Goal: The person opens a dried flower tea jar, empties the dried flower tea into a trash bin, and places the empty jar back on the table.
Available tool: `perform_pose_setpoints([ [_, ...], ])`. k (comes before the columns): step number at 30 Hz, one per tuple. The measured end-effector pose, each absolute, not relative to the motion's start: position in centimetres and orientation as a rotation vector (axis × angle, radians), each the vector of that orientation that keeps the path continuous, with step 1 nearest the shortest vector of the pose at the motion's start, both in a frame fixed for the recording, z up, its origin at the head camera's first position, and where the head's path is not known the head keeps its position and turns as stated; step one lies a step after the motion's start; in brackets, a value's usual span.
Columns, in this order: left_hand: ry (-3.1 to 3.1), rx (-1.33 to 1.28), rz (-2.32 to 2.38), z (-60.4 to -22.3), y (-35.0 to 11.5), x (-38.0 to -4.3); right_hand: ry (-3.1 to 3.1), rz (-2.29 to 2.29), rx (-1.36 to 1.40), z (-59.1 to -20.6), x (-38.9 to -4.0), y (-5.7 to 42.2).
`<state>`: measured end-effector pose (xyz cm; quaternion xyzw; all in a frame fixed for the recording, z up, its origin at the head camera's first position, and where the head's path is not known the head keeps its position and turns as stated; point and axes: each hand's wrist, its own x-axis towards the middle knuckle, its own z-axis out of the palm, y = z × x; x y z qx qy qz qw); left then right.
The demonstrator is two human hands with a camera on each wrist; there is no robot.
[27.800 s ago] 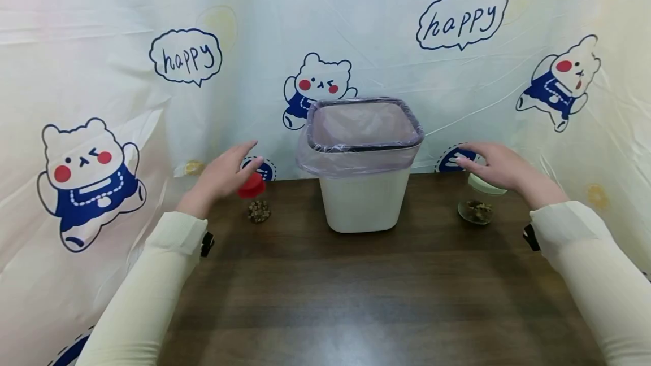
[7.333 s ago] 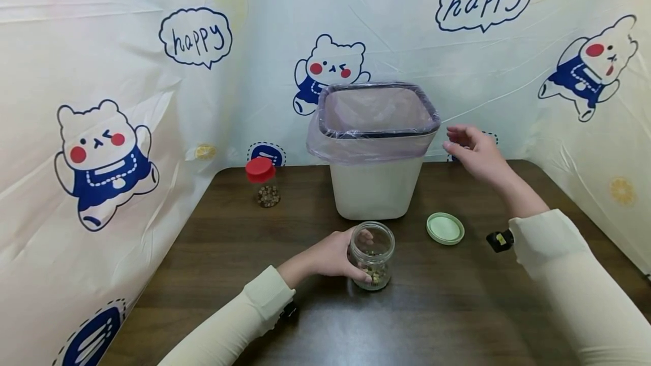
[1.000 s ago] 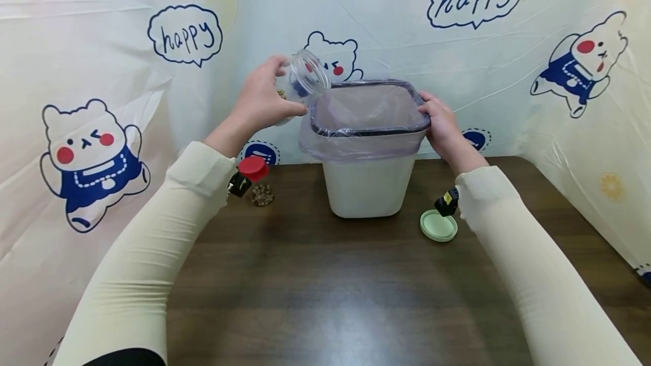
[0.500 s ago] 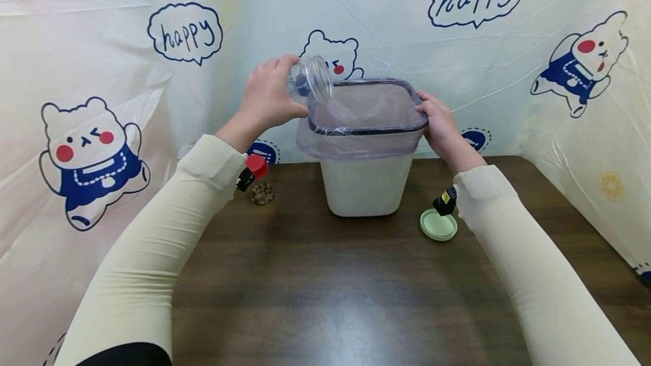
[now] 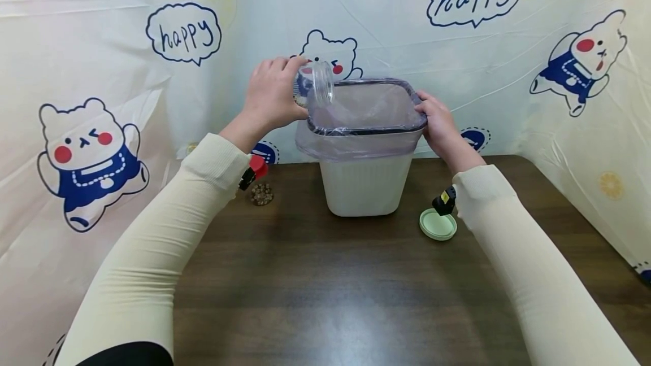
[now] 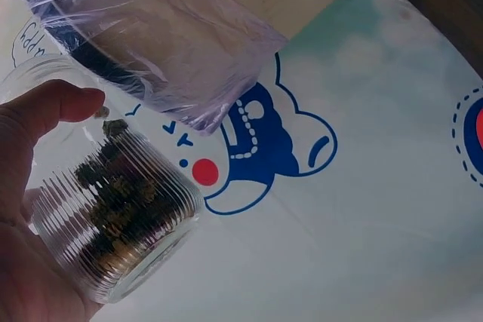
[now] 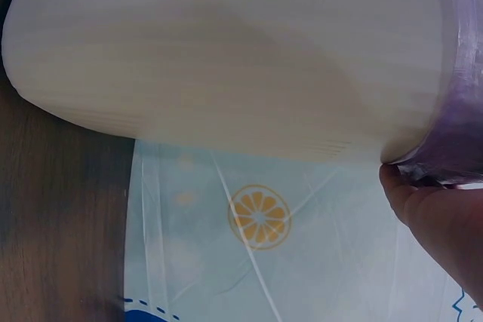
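Observation:
My left hand (image 5: 273,95) grips a clear glass jar (image 5: 319,85), tipped sideways with its open mouth over the left rim of a white trash can (image 5: 365,185). In the left wrist view, dark brown-green dried bits (image 6: 124,201) lie inside the ribbed jar, a few close to its neck by the thumb. A thin purple bag (image 5: 356,148) lines the can and folds over its rim. On the right side, my right hand (image 5: 438,123) holds the rim, fingers curled over the bag's edge; the right wrist view shows the fingertips (image 7: 400,186) at the bag.
A pale green lid (image 5: 438,225) lies on the brown table (image 5: 325,287), right of the can. Partly behind the left wrist stands a red-lidded jar (image 5: 259,166) with brown pieces (image 5: 261,194) inside. A printed curtain (image 5: 386,27) hangs close behind the can.
Over the last second, the left hand has tilted the jar further, shifting it slightly right over the can's rim. Earlier the jar stood upright on the table. The right hand stays on the rim.

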<state>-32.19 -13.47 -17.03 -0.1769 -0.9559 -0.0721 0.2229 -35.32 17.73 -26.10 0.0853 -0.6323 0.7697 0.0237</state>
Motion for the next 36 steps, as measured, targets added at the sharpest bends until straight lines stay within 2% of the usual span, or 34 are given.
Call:
perform_pose_setpoints([
  [36,-2.499,-0.634,0.069,-16.91,-12.72,-32.59,-1.952,2.377,0.275,-26.20,-35.33,17.83],
])
